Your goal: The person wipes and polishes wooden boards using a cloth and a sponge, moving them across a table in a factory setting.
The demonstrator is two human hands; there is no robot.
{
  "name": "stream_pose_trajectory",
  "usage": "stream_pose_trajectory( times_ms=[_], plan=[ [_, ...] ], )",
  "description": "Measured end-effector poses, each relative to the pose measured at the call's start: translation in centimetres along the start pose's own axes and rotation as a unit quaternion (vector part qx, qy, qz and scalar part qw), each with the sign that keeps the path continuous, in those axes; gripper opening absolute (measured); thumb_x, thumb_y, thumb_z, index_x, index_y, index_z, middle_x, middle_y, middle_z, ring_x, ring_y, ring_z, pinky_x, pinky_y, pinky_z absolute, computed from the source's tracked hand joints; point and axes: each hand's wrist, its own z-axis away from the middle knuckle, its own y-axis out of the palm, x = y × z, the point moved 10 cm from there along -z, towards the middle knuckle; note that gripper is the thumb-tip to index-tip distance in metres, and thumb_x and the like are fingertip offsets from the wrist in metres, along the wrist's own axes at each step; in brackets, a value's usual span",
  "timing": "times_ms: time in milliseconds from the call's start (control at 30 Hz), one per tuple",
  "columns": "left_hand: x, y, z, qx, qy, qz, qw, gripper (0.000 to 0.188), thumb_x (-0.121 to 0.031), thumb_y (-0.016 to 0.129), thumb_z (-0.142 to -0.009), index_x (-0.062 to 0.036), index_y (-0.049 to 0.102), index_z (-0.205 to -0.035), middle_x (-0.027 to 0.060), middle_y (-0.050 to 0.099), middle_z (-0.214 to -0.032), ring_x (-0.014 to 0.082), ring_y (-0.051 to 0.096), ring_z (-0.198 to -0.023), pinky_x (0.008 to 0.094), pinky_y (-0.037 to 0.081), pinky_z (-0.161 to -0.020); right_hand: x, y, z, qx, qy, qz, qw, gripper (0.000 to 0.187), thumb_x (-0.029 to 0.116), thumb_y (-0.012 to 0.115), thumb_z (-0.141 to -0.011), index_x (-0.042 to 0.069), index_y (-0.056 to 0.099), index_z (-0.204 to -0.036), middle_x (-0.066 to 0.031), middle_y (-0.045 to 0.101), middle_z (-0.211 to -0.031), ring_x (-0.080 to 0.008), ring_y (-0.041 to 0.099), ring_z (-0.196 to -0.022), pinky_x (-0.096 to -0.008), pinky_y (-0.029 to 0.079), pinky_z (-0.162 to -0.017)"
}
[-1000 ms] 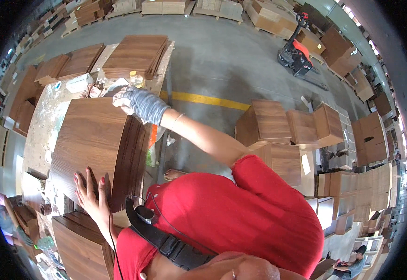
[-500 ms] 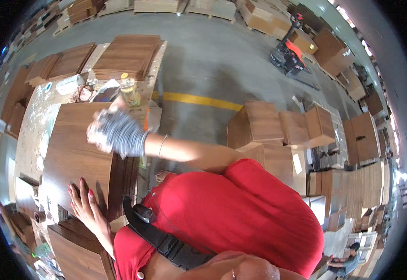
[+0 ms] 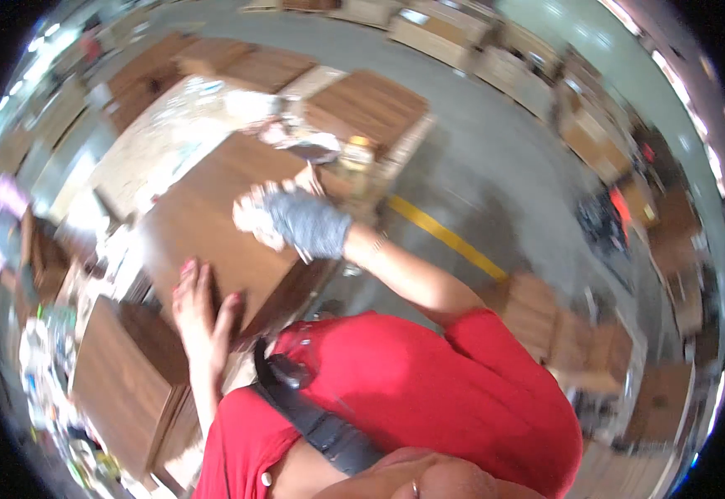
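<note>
A stack of brown wood-grain panels (image 3: 200,195) lies in front of me on a worktable. My left hand (image 3: 200,320) rests on the top panel near its lower left edge, fingers stretched out and apart. Grey ribbed fabric (image 3: 308,223) wraps the back and wrist of my right hand (image 3: 258,216), which is at the panel's right side. Its fingers are curled in; motion blur hides what they hold, if anything. Just beyond that hand stands a clear bottle (image 3: 356,158) with a yellow cap.
More panels (image 3: 366,108) are stacked at the table's far end, with crumpled wrappings (image 3: 254,108) beside them. Another panel stack (image 3: 125,387) stands at the lower left. A yellow floor line (image 3: 445,237) runs to the right, toward brown boxes (image 3: 591,349). A pallet truck (image 3: 603,220) stands farther off.
The whole view has swung, so the table sits farther right and tilted. My left hand stays on the top panel. My right hand remains over the panel's right side, fingers curled.
</note>
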Motion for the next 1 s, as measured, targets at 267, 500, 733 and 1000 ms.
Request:
stream_pose_trajectory(
  times_ms=[267, 500, 733, 1000],
  plan=[
    [-0.9, -0.5, 0.5, 0.002, -0.018, -0.018, 1.000, 0.078, -0.051, 0.063, -0.092, -0.0012, 0.044, -0.150, 0.0232, 0.032, -0.161, 0.0342, 0.025, -0.153, 0.0489, 0.015, -0.124, -3.8, 3.8, -2.6, 0.023, -0.104, -0.093, 0.990, 0.043, 0.021, 0.050, -0.092, 0.004, 0.057, -0.132, -0.0173, 0.058, -0.134, -0.0318, 0.055, -0.126, -0.0406, 0.041, -0.111],
    [-0.8, -0.4, -0.2, -0.015, -0.003, -0.001, 1.000, 0.086, -0.057, 0.064, -0.090, 0.0017, 0.042, -0.149, 0.0192, 0.036, -0.159, 0.0295, 0.025, -0.153, 0.0480, 0.014, -0.125, -8.1, 10.5, -12.1, 0.050, -0.120, 0.038, 0.991, 0.035, 0.027, 0.057, -0.090, 0.007, 0.063, -0.119, -0.0143, 0.061, -0.126, -0.0345, 0.056, -0.121, -0.0490, 0.047, -0.096],
    [-0.4, -0.8, 0.2, -0.047, 0.001, 0.011, 0.999, 0.083, -0.061, 0.061, -0.090, -0.0006, 0.048, -0.146, 0.0197, 0.043, -0.153, 0.0331, 0.034, -0.148, 0.0460, 0.017, -0.125, 8.1, 12.9, -14.4, 0.079, -0.264, 0.000, 0.961, 0.071, 0.059, 0.042, -0.097, 0.016, 0.041, -0.154, -0.0118, 0.037, -0.160, -0.0303, 0.034, -0.148, -0.0469, 0.023, -0.123],
    [0.1, -2.0, 1.1, -0.070, -0.042, 0.095, 0.992, 0.077, -0.049, 0.066, -0.091, -0.0013, 0.044, -0.147, 0.0189, 0.043, -0.147, 0.0402, 0.037, -0.141, 0.0484, 0.026, -0.121, -10.0, 15.4, -17.5, -0.014, -0.148, 0.186, 0.971, 0.046, 0.023, 0.039, -0.099, 0.004, 0.052, -0.138, -0.0234, 0.056, -0.137, -0.0361, 0.050, -0.132, -0.0486, 0.035, -0.115]
  ],
)
